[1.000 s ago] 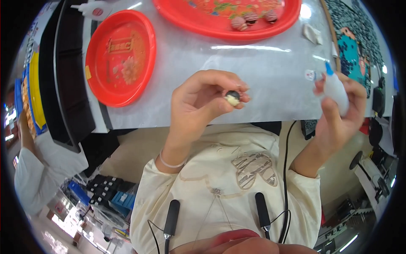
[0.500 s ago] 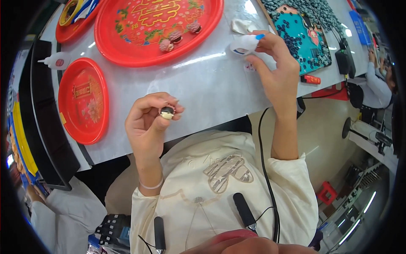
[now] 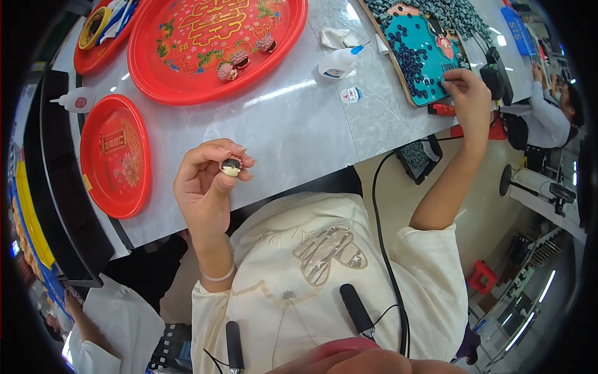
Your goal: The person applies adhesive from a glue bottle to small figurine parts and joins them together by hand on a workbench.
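A small white squeeze bottle with a red round label (image 3: 80, 101) lies at the upper left. A white bottle with a blue tip (image 3: 339, 62) lies at the upper centre, beside a small white tag with blue and red print (image 3: 351, 95).

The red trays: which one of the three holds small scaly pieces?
The large round tray at the top; three scaly pieces lie on it. The small tray beside it holds none.

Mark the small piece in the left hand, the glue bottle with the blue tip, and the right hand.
small piece (image 3: 231, 167), head view, its pale lower half.
glue bottle (image 3: 337, 63), head view, its white body.
right hand (image 3: 466, 93), head view, back of the hand.
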### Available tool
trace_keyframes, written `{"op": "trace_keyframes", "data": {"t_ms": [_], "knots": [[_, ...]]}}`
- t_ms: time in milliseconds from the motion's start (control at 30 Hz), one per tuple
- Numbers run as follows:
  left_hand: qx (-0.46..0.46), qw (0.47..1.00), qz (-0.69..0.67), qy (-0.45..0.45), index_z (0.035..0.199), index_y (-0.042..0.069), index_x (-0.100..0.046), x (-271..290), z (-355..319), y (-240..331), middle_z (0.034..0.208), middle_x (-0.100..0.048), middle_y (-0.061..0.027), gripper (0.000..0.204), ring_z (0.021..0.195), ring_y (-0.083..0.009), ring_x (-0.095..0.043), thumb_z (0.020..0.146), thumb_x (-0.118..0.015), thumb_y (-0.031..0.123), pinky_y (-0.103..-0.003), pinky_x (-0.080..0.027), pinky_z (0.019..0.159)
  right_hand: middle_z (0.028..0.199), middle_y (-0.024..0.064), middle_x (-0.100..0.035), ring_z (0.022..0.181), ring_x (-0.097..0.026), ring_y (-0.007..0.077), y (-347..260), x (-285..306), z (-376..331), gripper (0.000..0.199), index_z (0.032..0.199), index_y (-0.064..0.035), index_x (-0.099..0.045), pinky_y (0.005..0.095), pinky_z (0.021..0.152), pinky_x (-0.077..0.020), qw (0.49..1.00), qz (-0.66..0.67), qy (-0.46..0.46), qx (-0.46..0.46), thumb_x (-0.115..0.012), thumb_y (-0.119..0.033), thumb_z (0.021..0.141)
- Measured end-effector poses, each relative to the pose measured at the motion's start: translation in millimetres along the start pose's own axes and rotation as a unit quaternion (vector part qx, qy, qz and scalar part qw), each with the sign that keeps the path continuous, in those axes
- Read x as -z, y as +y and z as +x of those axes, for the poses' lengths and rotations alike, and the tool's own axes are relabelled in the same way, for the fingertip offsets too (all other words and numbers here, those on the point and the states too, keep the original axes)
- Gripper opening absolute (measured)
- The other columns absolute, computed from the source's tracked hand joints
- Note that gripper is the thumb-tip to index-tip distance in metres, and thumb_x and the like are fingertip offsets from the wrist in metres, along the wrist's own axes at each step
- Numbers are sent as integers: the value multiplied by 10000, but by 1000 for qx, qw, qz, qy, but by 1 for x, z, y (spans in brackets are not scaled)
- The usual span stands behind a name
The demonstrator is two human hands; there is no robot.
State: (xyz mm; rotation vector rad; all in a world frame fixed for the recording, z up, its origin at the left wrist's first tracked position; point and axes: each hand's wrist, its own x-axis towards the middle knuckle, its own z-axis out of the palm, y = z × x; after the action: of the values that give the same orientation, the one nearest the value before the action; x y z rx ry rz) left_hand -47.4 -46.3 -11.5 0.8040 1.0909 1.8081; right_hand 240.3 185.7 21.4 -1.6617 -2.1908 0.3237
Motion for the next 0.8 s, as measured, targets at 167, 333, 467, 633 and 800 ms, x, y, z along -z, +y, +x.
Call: {"op": "trace_keyframes", "data": {"t_ms": [167,333,467,633,800], "knots": [[-8,1000,4,5,904,-18,-489,2,-3,0,882,-529,-140,260,758,-192,-562,740,-614,140,-250,-487,611,735,54,-581,673,-568,119,-16,-2,-6,151,867,-7,-572,227,583,-430,992,99,80,22,-550,-3,718],[-10,1000,-1,10,921,-24,-493,2,-4,1,900,-533,-144,246,772,-193,-563,747,-601,113,-259,-489,627,890,94,-534,769,-525,135,-74,12,-40,136,840,37,-555,215,650,-408,903,423,-3,70,-516,54,710],[-4,999,-40,-14,928,-27,-501,1,-1,3,909,-537,-143,226,788,-195,-564,748,-588,78,-269,-490,642,927,157,-519,742,-504,146,-87,-3,-63,133,815,41,-551,209,600,-396,839,477,-139,223,-531,54,685],[-2,997,-76,-30,943,-32,-501,-8,-16,14,913,-538,-146,223,795,-195,-565,750,-576,50,-275,-484,665,885,191,-538,651,-536,144,-134,-35,-90,154,844,59,-522,199,545,-423,711,632,-223,210,-553,51,693],[27,993,-111,-38,941,-32,-508,-10,-26,17,944,-527,-147,212,810,-194,-558,753,-571,44,-276,-473,694,853,181,-557,713,-575,160,-156,-39,-101,151,876,51,-500,229,627,-490,648,686,-332,25,-531,55,728]]}}
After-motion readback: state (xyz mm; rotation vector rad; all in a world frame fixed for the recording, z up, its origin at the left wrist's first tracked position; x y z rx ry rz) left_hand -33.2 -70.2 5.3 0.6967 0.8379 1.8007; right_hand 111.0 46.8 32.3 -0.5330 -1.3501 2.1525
